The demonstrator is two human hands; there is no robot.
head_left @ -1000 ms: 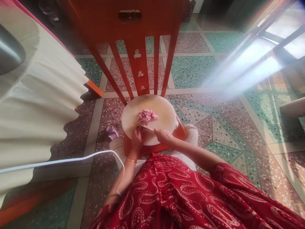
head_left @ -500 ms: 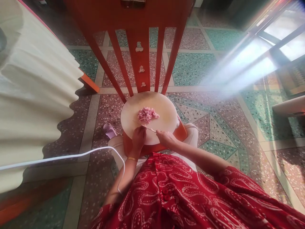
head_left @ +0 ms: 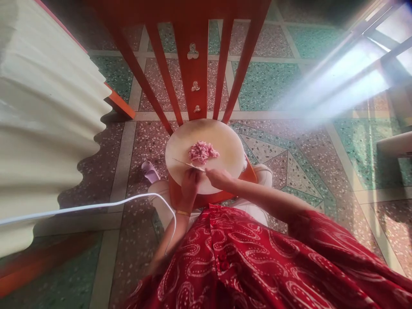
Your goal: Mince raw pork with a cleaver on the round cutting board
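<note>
Fingers of the right hand (head_left: 219, 178) clamp a knife (head_left: 188, 164) beside minced meat (head_left: 202, 151), chair slats (head_left: 193, 64) beyond.

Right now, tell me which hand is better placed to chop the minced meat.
Probably the right hand: it grips the knife, blade just short of the minced meat on the board. The left hand only touches the blade.

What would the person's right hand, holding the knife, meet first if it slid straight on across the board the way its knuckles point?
Likely the left hand: the right hand points left across the cutting board, and the knife passes over those fingers. The chopped meat lies farther up, off that line. Depth is uncertain.
</note>
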